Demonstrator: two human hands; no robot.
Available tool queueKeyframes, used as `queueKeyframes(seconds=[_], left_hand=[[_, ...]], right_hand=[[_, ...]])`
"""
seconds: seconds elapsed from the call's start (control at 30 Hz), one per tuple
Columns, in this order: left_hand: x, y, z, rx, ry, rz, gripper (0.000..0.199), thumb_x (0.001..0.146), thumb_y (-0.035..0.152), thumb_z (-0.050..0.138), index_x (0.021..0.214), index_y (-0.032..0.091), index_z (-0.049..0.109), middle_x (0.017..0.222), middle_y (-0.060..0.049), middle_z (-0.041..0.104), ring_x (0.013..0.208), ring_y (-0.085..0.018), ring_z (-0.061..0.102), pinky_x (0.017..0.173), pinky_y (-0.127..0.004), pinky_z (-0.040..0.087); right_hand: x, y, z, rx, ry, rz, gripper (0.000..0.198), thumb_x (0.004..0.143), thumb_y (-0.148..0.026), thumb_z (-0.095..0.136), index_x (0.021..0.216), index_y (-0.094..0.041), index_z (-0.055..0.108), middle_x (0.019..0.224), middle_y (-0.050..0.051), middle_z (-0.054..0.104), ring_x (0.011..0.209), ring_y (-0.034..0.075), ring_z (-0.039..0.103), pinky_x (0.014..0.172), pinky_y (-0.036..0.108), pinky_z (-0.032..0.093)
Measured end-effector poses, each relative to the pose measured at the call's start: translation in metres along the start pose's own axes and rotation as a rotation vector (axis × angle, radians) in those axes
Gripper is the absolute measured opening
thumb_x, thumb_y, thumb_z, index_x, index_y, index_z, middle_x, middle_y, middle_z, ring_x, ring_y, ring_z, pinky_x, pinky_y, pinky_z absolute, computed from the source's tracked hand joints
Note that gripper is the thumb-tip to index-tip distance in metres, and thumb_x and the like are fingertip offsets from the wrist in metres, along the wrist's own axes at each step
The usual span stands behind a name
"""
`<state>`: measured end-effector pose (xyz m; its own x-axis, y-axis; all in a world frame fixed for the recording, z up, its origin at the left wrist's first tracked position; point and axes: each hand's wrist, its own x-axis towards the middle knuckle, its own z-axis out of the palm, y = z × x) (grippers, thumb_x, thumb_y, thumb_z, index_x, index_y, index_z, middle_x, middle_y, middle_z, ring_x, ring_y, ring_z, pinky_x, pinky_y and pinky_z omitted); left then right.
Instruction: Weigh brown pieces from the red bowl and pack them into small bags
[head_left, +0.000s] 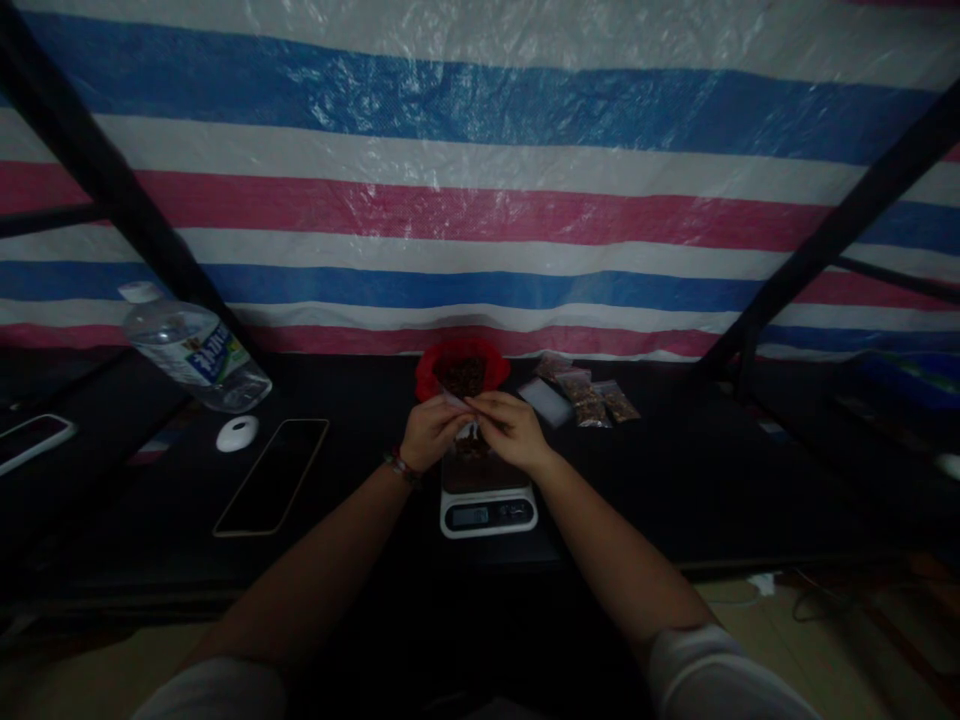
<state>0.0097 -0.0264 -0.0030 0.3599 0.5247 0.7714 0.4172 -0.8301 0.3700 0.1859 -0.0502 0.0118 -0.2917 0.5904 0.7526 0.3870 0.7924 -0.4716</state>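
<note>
My left hand (429,432) and my right hand (512,430) meet above a small white kitchen scale (487,505) on the dark table. Both pinch the top of a small clear plastic bag (470,436) with brown bits in it, which hangs over the scale's platform. Just behind the hands lies a red bag (461,368) holding more of the brown bits. I cannot read the scale's display in the dim light.
Several small filled bags (592,398) and a flat empty bag (546,402) lie to the right of the red bag. A water bottle (193,348), a white round object (237,433) and a dark phone (273,474) are at the left. A striped tarp (480,200) hangs behind.
</note>
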Motion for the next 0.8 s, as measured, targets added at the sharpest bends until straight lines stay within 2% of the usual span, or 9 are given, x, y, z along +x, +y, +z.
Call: queueKeyframes(seconds=[0.13,0.23,0.37,0.47,0.6,0.67,0.8], left_hand=[[0.002,0.005,-0.001,0.015,-0.034,0.047,0.027,0.09,0.032,0.05,0.078,0.017,0.069,0.07,-0.004,0.068,0.064,-0.013,0.062,0.059,-0.023,0.048],[0.004,0.009,-0.001,0.015,-0.031,0.06,0.023,0.088,0.026,0.052,0.075,0.016,0.068,0.069,-0.004,0.068,0.062,-0.012,0.062,0.059,-0.022,0.047],[0.005,0.015,0.0,0.007,-0.007,0.015,0.022,0.085,0.025,0.054,0.068,0.015,0.065,0.062,-0.003,0.065,0.056,-0.011,0.059,0.055,-0.021,0.045],[0.005,0.019,0.001,0.015,0.014,-0.02,0.029,0.084,0.025,0.053,0.057,0.016,0.059,0.053,0.0,0.058,0.049,-0.009,0.054,0.051,-0.02,0.04],[0.005,0.024,0.002,0.03,-0.006,-0.032,0.034,0.084,0.028,0.05,0.053,0.016,0.056,0.048,0.001,0.052,0.046,-0.008,0.048,0.047,-0.02,0.035],[0.005,0.025,0.003,0.052,0.007,-0.047,0.034,0.084,0.029,0.05,0.053,0.016,0.056,0.049,0.0,0.053,0.048,-0.009,0.049,0.048,-0.021,0.035],[0.004,0.021,0.004,0.094,0.037,-0.094,0.036,0.084,0.028,0.049,0.05,0.017,0.051,0.048,0.001,0.05,0.047,-0.01,0.047,0.047,-0.022,0.034]], right_hand=[[0.0,0.0,-0.002,-0.007,0.066,0.05,0.021,0.087,-0.022,0.054,0.1,-0.024,0.07,0.092,0.004,0.071,0.085,0.015,0.066,0.076,0.028,0.055],[-0.001,-0.001,-0.001,-0.115,0.089,0.006,0.018,0.087,-0.023,0.053,0.094,-0.023,0.069,0.089,0.004,0.071,0.084,0.015,0.065,0.077,0.029,0.054],[-0.002,-0.005,0.004,-0.253,0.113,-0.021,0.013,0.085,-0.021,0.053,0.081,-0.02,0.066,0.079,0.004,0.068,0.075,0.015,0.062,0.07,0.028,0.053],[-0.001,-0.006,0.004,-0.309,0.181,0.028,0.014,0.082,-0.018,0.053,0.071,-0.019,0.061,0.069,0.003,0.061,0.067,0.014,0.058,0.064,0.027,0.05],[0.0,-0.003,-0.002,-0.325,0.305,0.062,0.011,0.081,-0.015,0.051,0.073,-0.02,0.059,0.072,0.003,0.058,0.072,0.015,0.056,0.068,0.029,0.05],[-0.001,-0.001,-0.005,-0.286,0.271,0.001,0.011,0.081,-0.014,0.051,0.083,-0.02,0.06,0.084,0.006,0.061,0.084,0.018,0.058,0.076,0.032,0.051],[-0.002,0.002,-0.003,-0.25,0.045,-0.03,0.021,0.083,-0.012,0.049,0.091,-0.022,0.065,0.111,0.009,0.059,0.094,0.019,0.059,0.081,0.035,0.052]])
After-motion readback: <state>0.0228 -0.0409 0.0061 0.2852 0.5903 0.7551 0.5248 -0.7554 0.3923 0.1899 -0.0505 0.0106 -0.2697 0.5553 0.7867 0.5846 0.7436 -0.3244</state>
